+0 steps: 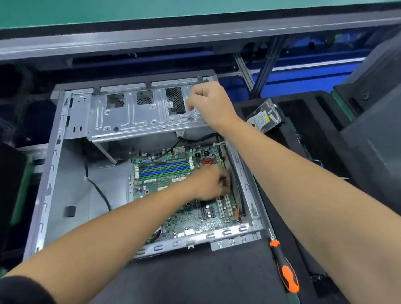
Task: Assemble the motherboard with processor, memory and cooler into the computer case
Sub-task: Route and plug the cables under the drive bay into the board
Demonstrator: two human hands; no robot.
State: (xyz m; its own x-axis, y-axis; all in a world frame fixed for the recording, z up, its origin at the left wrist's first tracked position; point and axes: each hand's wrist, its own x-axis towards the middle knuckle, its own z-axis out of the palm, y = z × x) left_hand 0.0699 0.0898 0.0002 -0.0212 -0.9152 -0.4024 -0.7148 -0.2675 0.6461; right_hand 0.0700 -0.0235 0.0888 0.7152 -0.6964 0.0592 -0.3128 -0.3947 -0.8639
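A: Entry, head view. Computer case (pixel 54 159) lies on its side on the dark mat of the counter (pixel 203 273), open side up. Motherboard (pixel 181 197) sits flat inside, in the right half of the case floor, close against the right wall.

B: Memory slots?

A: Blue and green memory slots (pixel 163 169) run across the upper part of the board. A red heatsink (pixel 207 161) sits just right of them. Cannot tell whether a processor or cooler is fitted; the left arm covers the middle of the board.

B: Left hand?

A: Left hand (pixel 210 183) is down over the board's right side, fingers curled together at the tips as if pinching something small. What the grip is clamped on, if anything, is too small to tell. It is just beside the black cable (pixel 238 188) that runs along the right wall.

B: Right hand?

A: Right hand (pixel 210 104) is up at the metal drive cage (pixel 139 117) across the top of the case, fingers curled, touching the cage's right end. Cannot tell if that grip is wrapped round the edge or only resting on it.

B: Elsewhere?

A: Orange-and-black screwdriver (pixel 284 265) lies on the mat, just outside the case's near right corner. A hard drive (pixel 264 116) sits in black foam to the right, beyond the right forearm.
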